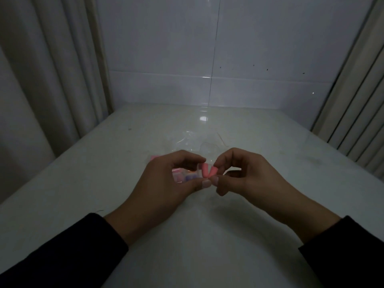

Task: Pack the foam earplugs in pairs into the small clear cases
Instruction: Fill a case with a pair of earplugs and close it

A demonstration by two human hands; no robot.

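- We hold our left hand [166,179] and our right hand [247,175] together above the pale glossy tabletop [187,235], thumbs almost touching at the middle.
- Our left hand pinches one pink cone-shaped foam earplug [205,171] between thumb and forefinger; the plug stands nearly upright, its lower end at the thumbnail.
- Our right hand pinches a second pink foam earplug [213,171] the same way; it leans a little to the right, and the two plugs touch at their lower ends, forming a narrow V.
- The remaining fingers of both hands are curled loosely behind the pinch.
- Just left of the pinch, behind our left fingers, lies a small clear case [185,176] showing pink and purple earplugs inside; we cannot tell whether its lid is open or closed.
- Further left, past the knuckles of our left hand, a bit of another pink piece [154,157] peeks out on the table; too little shows to say what it is.
- Beyond the pinch, toward the wall, lies crumpled clear plastic wrapping [197,142] with what looks like another clear case in it; the dim light keeps us from telling more.
- Dark long sleeves [62,256] cover both our forearms up to the wrists.
- White wall tiles [249,59] rise behind the table, with pale curtains [41,80] hanging on the left side.
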